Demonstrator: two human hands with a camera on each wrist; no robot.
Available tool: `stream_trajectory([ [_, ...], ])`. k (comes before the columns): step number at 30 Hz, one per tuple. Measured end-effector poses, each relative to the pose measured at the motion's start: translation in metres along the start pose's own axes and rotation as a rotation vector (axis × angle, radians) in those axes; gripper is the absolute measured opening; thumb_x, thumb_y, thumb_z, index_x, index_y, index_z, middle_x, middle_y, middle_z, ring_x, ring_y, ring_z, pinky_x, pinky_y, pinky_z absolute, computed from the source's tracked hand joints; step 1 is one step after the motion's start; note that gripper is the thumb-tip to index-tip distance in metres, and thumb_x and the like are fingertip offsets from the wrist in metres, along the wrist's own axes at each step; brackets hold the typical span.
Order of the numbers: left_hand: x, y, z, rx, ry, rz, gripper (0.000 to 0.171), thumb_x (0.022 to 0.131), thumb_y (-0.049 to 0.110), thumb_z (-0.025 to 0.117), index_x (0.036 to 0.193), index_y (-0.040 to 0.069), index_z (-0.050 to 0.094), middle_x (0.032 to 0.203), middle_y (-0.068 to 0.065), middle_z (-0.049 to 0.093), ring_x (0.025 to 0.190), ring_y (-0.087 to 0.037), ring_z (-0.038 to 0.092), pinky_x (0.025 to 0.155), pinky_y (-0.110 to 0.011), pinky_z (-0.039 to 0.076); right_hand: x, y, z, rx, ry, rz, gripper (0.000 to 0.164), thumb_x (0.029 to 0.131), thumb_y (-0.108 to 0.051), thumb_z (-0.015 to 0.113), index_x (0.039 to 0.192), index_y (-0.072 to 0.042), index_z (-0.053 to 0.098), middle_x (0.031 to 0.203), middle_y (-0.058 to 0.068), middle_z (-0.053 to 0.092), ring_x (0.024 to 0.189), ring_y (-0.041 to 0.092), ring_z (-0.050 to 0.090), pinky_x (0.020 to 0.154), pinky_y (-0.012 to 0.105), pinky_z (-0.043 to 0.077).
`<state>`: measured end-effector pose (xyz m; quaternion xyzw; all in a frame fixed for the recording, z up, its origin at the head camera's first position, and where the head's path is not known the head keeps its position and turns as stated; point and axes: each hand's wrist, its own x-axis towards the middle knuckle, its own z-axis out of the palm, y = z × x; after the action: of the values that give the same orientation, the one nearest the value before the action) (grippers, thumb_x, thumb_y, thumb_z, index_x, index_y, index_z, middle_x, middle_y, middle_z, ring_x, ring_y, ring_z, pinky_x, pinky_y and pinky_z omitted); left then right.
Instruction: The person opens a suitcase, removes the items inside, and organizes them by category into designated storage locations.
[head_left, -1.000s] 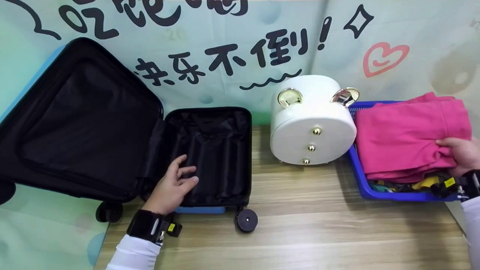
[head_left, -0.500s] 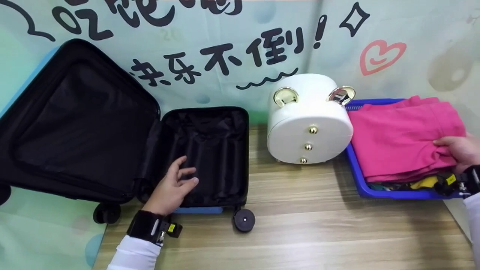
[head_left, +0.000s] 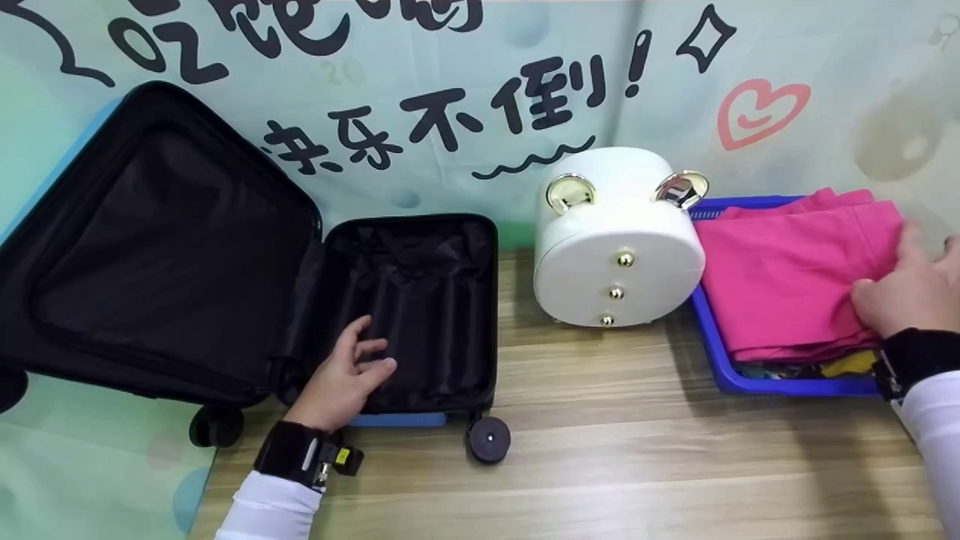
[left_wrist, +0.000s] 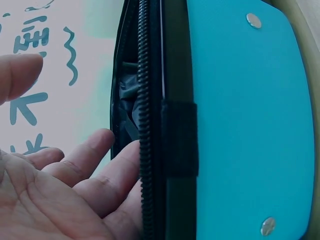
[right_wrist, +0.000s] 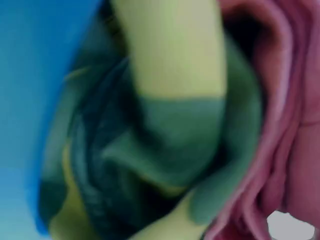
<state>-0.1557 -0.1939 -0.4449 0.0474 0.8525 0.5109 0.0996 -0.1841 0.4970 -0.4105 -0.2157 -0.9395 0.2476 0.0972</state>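
Note:
An opened suitcase [head_left: 420, 315] with black lining and a light blue shell lies to the left, its other half [head_left: 165, 247] leaning back against the backdrop. My left hand [head_left: 341, 379] hovers at the near edge of the right half, fingers relaxed and holding nothing. In the left wrist view its fingers [left_wrist: 105, 187] pass beside the zipper [left_wrist: 144, 100]. Folded pink cloth [head_left: 802, 277] lies in a blue basket [head_left: 724, 367]. My right hand [head_left: 911, 292] is at the cloth's right edge, fingers spread. Green and yellow patterned fabric [right_wrist: 175, 130] shows below the pink cloth.
A white rounded case [head_left: 619, 262] with gold ears and studs stands between suitcase and basket, close against the basket. Suitcase wheels [head_left: 489, 440] stick out at the front. A printed backdrop [head_left: 450, 172] rises behind the wooden table [head_left: 600, 450].
My right hand has let go of the pink cloth's corner and turned, spreading its fingers. The cloth has settled lower and slightly left in the basket. My left hand has hardly moved.

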Motion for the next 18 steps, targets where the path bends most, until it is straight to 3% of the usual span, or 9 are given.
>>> stream_trajectory([
  [3, 0.001, -0.002, 0.001, 0.003, 0.002, -0.002, 0.080, 0.093, 0.035, 0.063, 0.153, 0.022, 0.012, 0.143, -0.011, 0.043, 0.123, -0.030, 0.049, 0.094, -0.047, 0.044, 0.003, 0.009, 0.002, -0.065, -0.077, -0.075, 0.084, 0.092, -0.032, 0.047, 0.152, -0.016, -0.011, 0.146, 0.042, -0.008, 0.131, 0.062, 0.005, 0.100, 0.070, 0.014],
  [8, 0.002, -0.004, 0.001, 0.056, 0.005, -0.032, 0.083, 0.092, 0.042, 0.063, 0.154, 0.022, 0.010, 0.146, -0.014, 0.038, 0.130, -0.036, 0.040, 0.097, -0.049, 0.041, 0.003, 0.020, 0.011, -0.156, -0.150, -0.097, 0.092, 0.094, -0.058, 0.038, 0.148, -0.009, -0.019, 0.137, 0.048, 0.014, 0.119, 0.066, 0.021, 0.095, 0.071, 0.020],
  [12, 0.004, -0.004, 0.003, 0.147, 0.007, -0.070, 0.088, 0.089, 0.053, 0.060, 0.154, 0.025, 0.008, 0.150, -0.013, 0.033, 0.134, -0.037, 0.034, 0.098, -0.050, 0.039, 0.000, 0.022, 0.019, -0.222, -0.156, -0.106, 0.095, 0.095, -0.052, 0.045, 0.147, -0.002, -0.017, 0.136, 0.046, 0.020, 0.114, 0.066, 0.024, 0.095, 0.069, 0.018],
  [18, 0.006, -0.007, 0.007, 0.276, 0.016, -0.101, 0.091, 0.086, 0.062, 0.057, 0.154, 0.025, 0.009, 0.153, -0.014, 0.029, 0.127, -0.039, 0.043, 0.098, -0.053, 0.037, -0.002, 0.023, 0.027, -0.268, -0.127, -0.158, 0.092, 0.095, -0.041, 0.050, 0.147, 0.004, -0.011, 0.134, 0.046, 0.026, 0.112, 0.062, 0.029, 0.091, 0.065, 0.019],
])
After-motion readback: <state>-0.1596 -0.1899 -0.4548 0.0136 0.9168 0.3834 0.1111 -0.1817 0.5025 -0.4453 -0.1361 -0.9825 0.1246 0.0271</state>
